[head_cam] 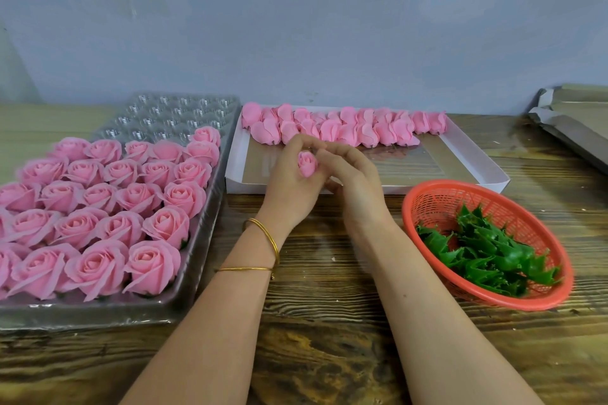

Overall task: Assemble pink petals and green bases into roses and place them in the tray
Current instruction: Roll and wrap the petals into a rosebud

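Rosebud (pixel 307 164) of pink petals sits at frame centre, gripped in the curled left hand (pixel 292 182); the right hand (pixel 353 179) pinches its right side.

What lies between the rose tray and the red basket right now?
In the head view, both hands: the left hand holds a pink bud, and the right hand touches it. Below the forearms is bare wooden table.

A bare strip of table (pixel 329 322) ran between the rose-filled tray (pixel 98 312) at left and red basket (pixel 434 207) at right. The white box (pixel 235 186) blocked the far end; the tray's rear cells (pixel 171 115) stood open.
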### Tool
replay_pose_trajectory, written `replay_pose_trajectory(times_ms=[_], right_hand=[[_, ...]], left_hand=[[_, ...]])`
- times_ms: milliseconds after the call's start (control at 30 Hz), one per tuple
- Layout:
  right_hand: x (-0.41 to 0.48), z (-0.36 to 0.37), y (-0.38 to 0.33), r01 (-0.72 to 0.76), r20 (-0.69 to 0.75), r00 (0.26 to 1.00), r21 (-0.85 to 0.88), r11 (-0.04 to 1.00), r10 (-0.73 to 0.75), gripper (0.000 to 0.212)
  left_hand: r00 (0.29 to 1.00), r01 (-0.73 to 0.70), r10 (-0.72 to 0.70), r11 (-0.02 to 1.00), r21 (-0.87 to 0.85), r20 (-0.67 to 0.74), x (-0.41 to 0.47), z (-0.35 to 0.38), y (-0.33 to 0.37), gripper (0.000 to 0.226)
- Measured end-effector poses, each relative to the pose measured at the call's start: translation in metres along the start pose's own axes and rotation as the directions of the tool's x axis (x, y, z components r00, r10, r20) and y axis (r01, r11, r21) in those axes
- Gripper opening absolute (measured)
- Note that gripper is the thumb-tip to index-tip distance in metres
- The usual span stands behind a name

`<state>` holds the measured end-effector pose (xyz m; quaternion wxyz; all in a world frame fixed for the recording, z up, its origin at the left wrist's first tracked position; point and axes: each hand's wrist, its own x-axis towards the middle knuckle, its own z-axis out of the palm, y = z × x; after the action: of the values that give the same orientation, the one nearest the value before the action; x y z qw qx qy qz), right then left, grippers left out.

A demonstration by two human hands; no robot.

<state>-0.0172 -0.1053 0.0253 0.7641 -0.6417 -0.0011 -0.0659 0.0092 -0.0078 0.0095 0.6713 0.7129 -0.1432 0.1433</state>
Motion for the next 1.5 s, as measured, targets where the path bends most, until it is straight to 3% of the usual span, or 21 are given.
replay_pose_trajectory(times_ms=[167, 567, 867, 1100, 1333, 1500], right_hand=[[0.002, 0.000, 0.004, 0.030, -0.039, 0.999, -0.066, 0.997, -0.032, 0.023], [-0.001, 0.000, 0.001, 0.029, -0.013, 0.999, -0.045, 0.999, -0.030, 0.028], [-0.002, 0.003, 0.001, 0.056, -0.061, 0.996, -0.056, 0.997, -0.059, 0.016], [-0.004, 0.006, 0.007, 0.122, 0.139, 0.986, -0.235, 0.964, -0.091, 0.038], [-0.001, 0.004, 0.014, 0.127, 0.093, 0.990, -0.228, 0.965, -0.108, 0.039], [0.002, 0.001, 0.014, 0.047, 0.119, 0.992, -0.107, 0.993, -0.035, 0.030]], left_hand=[[0.997, -0.025, 0.023, 0.999, 0.026, 0.071, -0.002, 0.003, -0.002, 0.021], [0.997, -0.028, 0.027, 0.999, 0.022, 0.079, -0.003, 0.003, -0.005, 0.021], [0.995, -0.020, 0.015, 0.999, -0.046, -0.102, -0.001, -0.002, 0.006, 0.012], [0.977, 0.101, -0.164, 0.921, -0.377, -0.138, -0.003, -0.001, 0.013, 0.012], [0.980, 0.111, -0.160, 0.934, -0.341, -0.118, -0.003, -0.003, 0.013, 0.016], [0.986, 0.099, -0.132, 0.956, -0.275, -0.104, -0.004, -0.006, 0.010, 0.023]])
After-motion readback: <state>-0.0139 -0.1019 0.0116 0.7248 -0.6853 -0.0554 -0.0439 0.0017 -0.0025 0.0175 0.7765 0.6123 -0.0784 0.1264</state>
